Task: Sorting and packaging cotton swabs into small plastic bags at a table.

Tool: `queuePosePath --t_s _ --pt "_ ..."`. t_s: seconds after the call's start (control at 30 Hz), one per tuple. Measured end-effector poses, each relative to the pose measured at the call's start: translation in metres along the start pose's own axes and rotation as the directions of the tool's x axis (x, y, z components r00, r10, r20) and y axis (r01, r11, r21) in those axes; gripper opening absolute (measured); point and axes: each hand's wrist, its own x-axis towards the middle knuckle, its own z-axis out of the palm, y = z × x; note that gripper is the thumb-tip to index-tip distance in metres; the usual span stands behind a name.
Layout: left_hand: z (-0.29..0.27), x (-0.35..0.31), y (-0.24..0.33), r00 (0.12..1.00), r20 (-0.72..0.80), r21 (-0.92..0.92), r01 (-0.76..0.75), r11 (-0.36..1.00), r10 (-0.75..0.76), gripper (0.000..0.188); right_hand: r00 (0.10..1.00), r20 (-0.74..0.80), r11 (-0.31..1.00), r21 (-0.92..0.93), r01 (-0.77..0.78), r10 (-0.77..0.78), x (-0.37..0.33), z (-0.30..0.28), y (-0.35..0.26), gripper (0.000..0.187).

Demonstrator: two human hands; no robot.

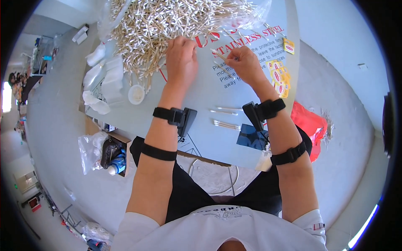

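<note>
L. hand [183, 58]: back up, fingers bent in at lower R. edge of cotton-swab pile [161, 31]; fingertips hidden, cannot tell if anything is gripped. R. hand [245, 62]: well apart from L., thumb & forefinger pinched narrow on at least one swab [217, 55], white tip pointing up-L.; exact no. unclear.

Surroundings, L. to R.: box [127, 155] below tabletop [201, 92] level, w/ blue bottle [119, 162] in it. White pouches [113, 77] on tabletop, L. of pile. Round white tub [136, 95] just below pile. Pile itself at top of tabletop, partly under clear plastic [255, 16]. Loose swabs [226, 125] lie roughly parallel, nr. R. wrist. Dark blue sheet [248, 139] adj. to them, partly obstructed by R. wrist device [252, 113]. Yellow labels [278, 77] nr. R. edge, just beside R. forearm. Red bag [310, 125] beyond R. edge.
</note>
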Motion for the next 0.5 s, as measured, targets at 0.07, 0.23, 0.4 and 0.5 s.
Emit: queuePosePath --t_s 0.07,0.23,0.4,0.5 --pt "0.008 0.012 0.003 1.000 0.018 -0.062 0.002 0.998 -0.001 0.009 0.996 -0.071 0.998 -0.036 0.049 -0.051 -0.011 0.003 0.002 0.010" --pt "0.025 0.034 0.004 0.988 0.152 0.084 -0.007 0.996 -0.006 0.007 0.989 -0.068 0.982 -0.143 0.122 -0.133 -0.031 0.006 -0.008 0.012" --pt "0.026 0.036 0.003 0.975 0.220 0.101 -0.058 0.993 0.035 0.011 0.987 -0.077 0.987 -0.088 0.134 -0.141 -0.035 0.007 -0.001 0.010" --pt "0.019 0.026 0.012 0.939 0.344 0.092 -0.062 0.994 0.027 0.009 0.987 -0.083 0.990 -0.056 0.133 -0.137 -0.037 0.006 0.004 0.008"
